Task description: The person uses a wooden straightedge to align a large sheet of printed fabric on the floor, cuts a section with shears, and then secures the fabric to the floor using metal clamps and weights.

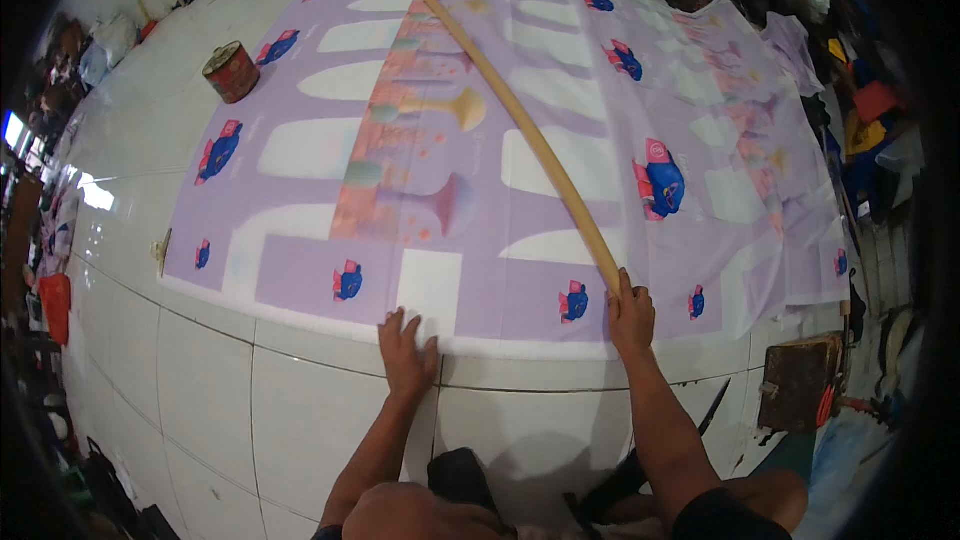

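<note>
A large lilac printed fabric sheet lies spread on the floor, with white arch shapes, a pink and peach band and small blue-and-pink figures. Across it a long wooden stick slants from the far middle to the near right. My right hand is closed around the stick's near end, by the sheet's near edge. My left hand rests at that same edge beside a white rectangle, its fingers spread and holding nothing. The sheet's right part is wrinkled and looks layered.
A rusty red can stands at the sheet's left border. Near right, a worn brown box-like object sits on the tiled floor, with a dark blade-like strip beside it. Clutter lines both sides; an orange-red object lies left.
</note>
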{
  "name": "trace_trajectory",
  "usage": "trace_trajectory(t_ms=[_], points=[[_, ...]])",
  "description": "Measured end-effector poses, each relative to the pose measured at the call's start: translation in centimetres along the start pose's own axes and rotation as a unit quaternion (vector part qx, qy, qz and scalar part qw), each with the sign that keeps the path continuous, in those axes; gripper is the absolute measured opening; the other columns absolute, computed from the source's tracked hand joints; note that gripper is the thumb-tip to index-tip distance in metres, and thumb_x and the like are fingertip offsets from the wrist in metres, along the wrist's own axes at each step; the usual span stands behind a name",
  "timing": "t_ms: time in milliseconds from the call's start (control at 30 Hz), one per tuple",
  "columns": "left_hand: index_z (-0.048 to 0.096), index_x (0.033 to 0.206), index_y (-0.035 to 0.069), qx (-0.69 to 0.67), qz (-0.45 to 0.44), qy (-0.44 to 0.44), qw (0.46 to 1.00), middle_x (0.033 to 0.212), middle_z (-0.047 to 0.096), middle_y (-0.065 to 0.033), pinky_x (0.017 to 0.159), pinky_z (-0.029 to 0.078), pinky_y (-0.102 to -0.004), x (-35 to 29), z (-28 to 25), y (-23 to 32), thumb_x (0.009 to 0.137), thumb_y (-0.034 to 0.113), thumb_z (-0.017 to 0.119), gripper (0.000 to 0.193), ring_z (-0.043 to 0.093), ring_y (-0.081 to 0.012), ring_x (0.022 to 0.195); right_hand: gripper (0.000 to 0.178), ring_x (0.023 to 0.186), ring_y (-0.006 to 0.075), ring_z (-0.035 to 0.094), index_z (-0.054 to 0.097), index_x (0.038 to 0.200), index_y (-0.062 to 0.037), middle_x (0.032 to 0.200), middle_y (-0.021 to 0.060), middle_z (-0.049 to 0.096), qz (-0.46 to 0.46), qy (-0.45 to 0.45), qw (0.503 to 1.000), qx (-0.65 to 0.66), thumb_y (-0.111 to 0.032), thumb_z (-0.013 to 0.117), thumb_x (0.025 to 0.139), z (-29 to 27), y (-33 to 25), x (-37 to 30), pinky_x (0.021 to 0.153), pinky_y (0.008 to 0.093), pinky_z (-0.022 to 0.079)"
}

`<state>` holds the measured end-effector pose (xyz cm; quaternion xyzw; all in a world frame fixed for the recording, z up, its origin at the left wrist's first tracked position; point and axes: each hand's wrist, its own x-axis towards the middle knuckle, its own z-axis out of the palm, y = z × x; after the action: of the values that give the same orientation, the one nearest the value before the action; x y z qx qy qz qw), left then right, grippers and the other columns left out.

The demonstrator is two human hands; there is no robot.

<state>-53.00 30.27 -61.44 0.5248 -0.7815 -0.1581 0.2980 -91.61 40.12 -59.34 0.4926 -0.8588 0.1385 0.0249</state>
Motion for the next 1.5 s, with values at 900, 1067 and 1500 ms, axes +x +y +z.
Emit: trace_trajectory(t_ms=[900,1067,1500], points=[[0.055,0.128,0.000,0.123,-0.119,0.079,0.982,0.145,0.042,-0.0247,0.115,0.023,-0.0572,0.9,-3.7,-6.1,0.090,0.024,0.065,0.047,0.033,-0.0457,0.137,0.052,0.087,0.0392,0.060,0.039,0.150,-0.0133,0.099,0.0240,0.059,0.150,0.025,0.988,0.010,-0.031,0.050,0.101,-1.9,8.4,6.7,0.080,0.0507,0.048],[0.053,0.131,0.000,0.140,-0.117,0.080,0.980,0.145,0.042,-0.0256,0.114,0.024,-0.0565,1.0,-4.0,-6.0,0.088,0.019,0.066,0.049,0.034,-0.0467,0.137,0.051,0.084,0.0359,0.060,0.043,0.148,-0.0169,0.092,0.0188,0.058,0.006,0.000,1.000,0.030,-0.029,0.053,0.100,-3.4,2.3,6.3,0.075,0.0477,0.050],[0.054,0.130,0.000,0.125,-0.148,0.068,0.979,0.144,0.042,-0.0252,0.115,0.024,-0.0562,1.5,-3.9,-5.8,0.088,0.026,0.066,0.051,0.034,-0.0462,0.137,0.053,0.082,0.0320,0.060,0.045,0.147,-0.0294,0.092,0.0136,0.056,-0.153,-0.036,0.987,-0.021,-0.030,0.059,0.096,4.9,-8.8,15.9,0.073,0.0497,0.052]])
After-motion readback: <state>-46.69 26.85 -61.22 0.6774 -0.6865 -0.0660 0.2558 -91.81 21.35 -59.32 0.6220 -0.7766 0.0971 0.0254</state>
